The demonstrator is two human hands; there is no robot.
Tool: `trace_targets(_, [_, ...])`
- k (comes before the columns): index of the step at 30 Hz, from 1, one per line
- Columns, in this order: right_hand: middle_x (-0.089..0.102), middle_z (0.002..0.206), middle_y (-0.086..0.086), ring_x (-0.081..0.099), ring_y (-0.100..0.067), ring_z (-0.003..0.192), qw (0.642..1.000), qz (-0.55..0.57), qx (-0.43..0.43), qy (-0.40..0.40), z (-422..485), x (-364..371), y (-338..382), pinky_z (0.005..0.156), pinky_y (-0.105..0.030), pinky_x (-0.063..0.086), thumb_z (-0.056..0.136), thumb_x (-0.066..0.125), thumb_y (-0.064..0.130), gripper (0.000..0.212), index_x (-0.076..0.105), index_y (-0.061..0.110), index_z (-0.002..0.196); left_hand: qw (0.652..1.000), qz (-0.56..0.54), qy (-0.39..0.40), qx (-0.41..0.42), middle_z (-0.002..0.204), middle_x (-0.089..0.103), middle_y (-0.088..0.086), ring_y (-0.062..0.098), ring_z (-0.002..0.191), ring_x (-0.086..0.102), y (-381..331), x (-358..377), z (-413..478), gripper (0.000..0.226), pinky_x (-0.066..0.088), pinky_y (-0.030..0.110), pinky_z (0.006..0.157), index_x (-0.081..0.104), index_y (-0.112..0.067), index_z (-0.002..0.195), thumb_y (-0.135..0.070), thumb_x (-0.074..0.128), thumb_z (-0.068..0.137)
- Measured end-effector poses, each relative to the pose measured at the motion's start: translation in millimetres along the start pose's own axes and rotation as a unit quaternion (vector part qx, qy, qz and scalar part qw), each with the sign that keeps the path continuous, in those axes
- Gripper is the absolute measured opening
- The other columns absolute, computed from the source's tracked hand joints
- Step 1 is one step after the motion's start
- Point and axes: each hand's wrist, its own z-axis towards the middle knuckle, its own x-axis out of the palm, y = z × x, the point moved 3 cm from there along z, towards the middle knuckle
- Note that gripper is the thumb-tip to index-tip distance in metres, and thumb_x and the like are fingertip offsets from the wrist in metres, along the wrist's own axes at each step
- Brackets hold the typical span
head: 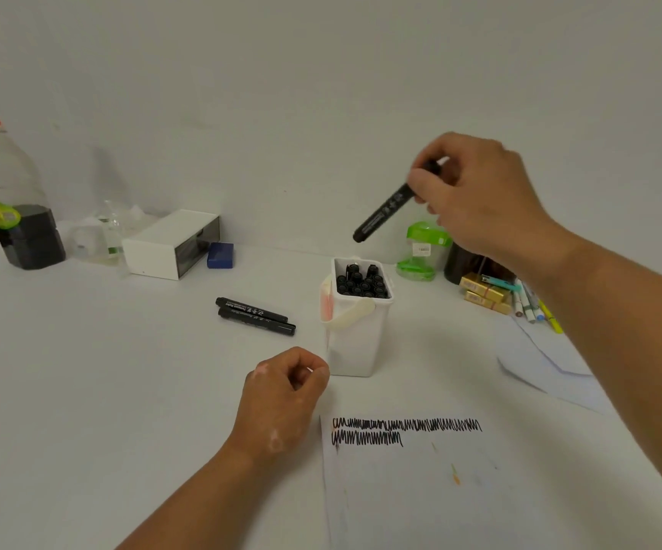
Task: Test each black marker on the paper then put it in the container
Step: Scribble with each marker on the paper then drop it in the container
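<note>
The scribbled white paper sheet [480, 490] lies just right of the left hand [285, 394], which rests curled and empty on the white desk [123, 371]. Just beyond it are two loose black markers [256, 315], probably awaiting testing. The right hand [476, 200] pinches a capped black marker [385, 210] by its top. The marker's lower end hangs above the marker-filled white plastic tub [361, 343], likely for dropping in.

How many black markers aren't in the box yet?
3. The far marker and near marker lie together on the table left of the container; the held marker is in the right hand above it. More inside may be hidden.
</note>
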Motion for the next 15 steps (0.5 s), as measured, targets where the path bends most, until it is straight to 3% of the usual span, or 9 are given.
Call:
trace_targets(2, [0.074, 0.078, 0.004, 0.069, -0.015, 0.072, 0.999, -0.038, -0.013, 0.034, 11.2, 19.1, 3.3, 0.071, -0.028, 0.057, 0.095, 0.064, 0.031, 0.009, 0.071, 0.027, 0.095, 1.0, 0.004, 0.0, 0.005, 0.052, 0.053, -0.017, 0.001, 0.049, 0.047, 0.0, -0.4, 0.3, 0.016, 0.04, 0.013, 0.051, 0.07, -0.029, 0.073, -0.023, 0.07, 0.088])
trace_targets(9, [0.058, 0.075, 0.016, 0.055, -0.004, 0.068, 0.988, -0.115, -0.024, 0.098, 27.6, 73.5, -12.6, 0.058, -0.013, 0.037, 0.097, 0.06, 0.031, 0.01, 0.068, 0.025, 0.095, 1.0, -0.001, 0.003, 0.009, 0.052, 0.051, -0.016, 0.002, 0.05, 0.046, -0.2, 0.5, 1.7, 0.016, 0.04, 0.013, 0.052, 0.07, -0.029, 0.073, -0.023, 0.069, 0.088])
trace_targets(13, [0.058, 0.079, 0.014, 0.057, -0.013, 0.075, 0.979, -0.142, -0.029, 0.144, 29.3, 91.8, -18.9, 0.058, -0.015, 0.037, 0.097, 0.059, 0.03, 0.009, 0.068, 0.026, 0.094, 1.0, 0.006, 0.007, 0.018, 0.051, 0.049, -0.018, 0.002, 0.05, 0.045, -1.1, 1.6, 1.9, 0.016, 0.038, 0.011, 0.053, 0.07, -0.028, 0.073, -0.022, 0.069, 0.088])
trace_targets(15, [0.058, 0.083, 0.012, 0.059, -0.016, 0.083, 0.972, -0.149, -0.034, 0.178, 28.9, 99.9, -20.7, 0.065, -0.021, 0.043, 0.095, 0.062, 0.03, 0.011, 0.072, 0.025, 0.098, 1.0, 0.008, 0.007, 0.018, 0.051, 0.049, -0.018, 0.001, 0.051, 0.045, -1.2, 2.0, 2.4, 0.016, 0.038, 0.01, 0.053, 0.07, -0.028, 0.073, -0.022, 0.069, 0.088])
